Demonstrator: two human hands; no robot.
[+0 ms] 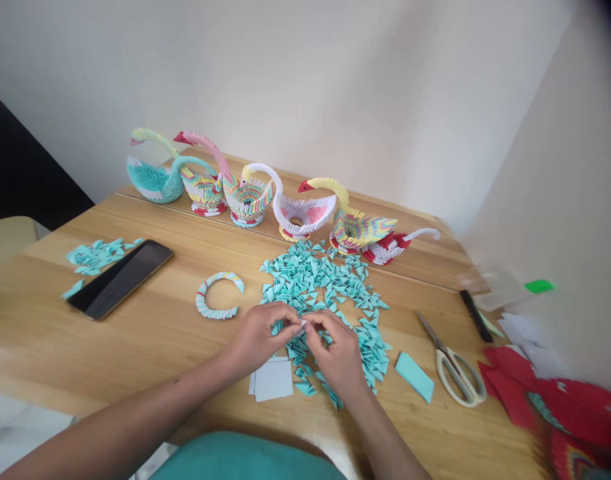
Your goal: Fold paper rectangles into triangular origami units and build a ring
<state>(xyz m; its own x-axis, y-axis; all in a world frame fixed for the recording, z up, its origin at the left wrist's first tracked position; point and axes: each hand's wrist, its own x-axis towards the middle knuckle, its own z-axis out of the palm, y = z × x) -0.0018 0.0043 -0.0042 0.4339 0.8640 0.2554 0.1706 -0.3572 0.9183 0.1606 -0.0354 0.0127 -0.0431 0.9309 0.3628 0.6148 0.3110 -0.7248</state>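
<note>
My left hand [260,337] and my right hand [338,350] meet over the near edge of a big heap of small teal folded paper triangles [325,280]. Both hands are closed in a pinch on a small pale paper piece [301,325] held between their fingertips. A small stack of white paper slips [271,379] lies just below my left hand. A curved strip of joined teal and white pieces [216,295] lies to the left of the heap.
Several origami swans [300,210] stand in a row along the back of the wooden table [160,333]. A black phone [119,279] and a smaller teal pile [98,255] lie left. Scissors [453,367], a teal slip [414,377], red paper [515,393] lie right.
</note>
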